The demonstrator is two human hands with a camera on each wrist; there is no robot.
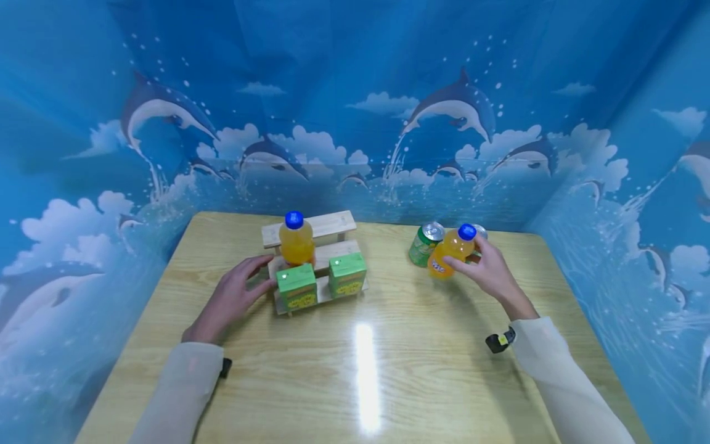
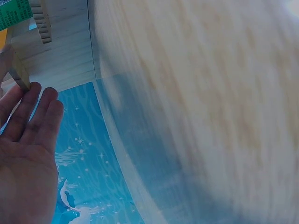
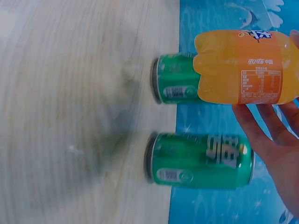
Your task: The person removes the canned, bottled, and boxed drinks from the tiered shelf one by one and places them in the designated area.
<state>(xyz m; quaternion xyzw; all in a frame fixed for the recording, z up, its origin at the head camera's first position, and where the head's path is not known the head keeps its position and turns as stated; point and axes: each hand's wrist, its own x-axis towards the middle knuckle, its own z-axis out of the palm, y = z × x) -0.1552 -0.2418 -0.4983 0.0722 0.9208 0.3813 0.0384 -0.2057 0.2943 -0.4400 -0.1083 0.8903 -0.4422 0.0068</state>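
My right hand [image 1: 488,268] grips an orange soda bottle [image 1: 442,258] with a blue cap, tilted and raised off the table in the right wrist view. Behind it stand two green soda cans [image 3: 201,161], one partly covered by the bottle. On the left, a three-step wooden stand [image 1: 335,250] carries another blue-capped orange soda bottle [image 1: 297,243] on its middle step. Two green juice boxes [image 1: 297,288] [image 1: 347,275] sit on its lowest step. My left hand [image 1: 235,296] touches the stand's left end, its fingers [image 2: 46,116] fairly straight in the left wrist view.
The light wooden table [image 1: 310,382] bears a bright strip of reflected light near its middle. A blue dolphin-print backdrop [image 1: 344,111] rises right behind the table's far edge and along both sides.
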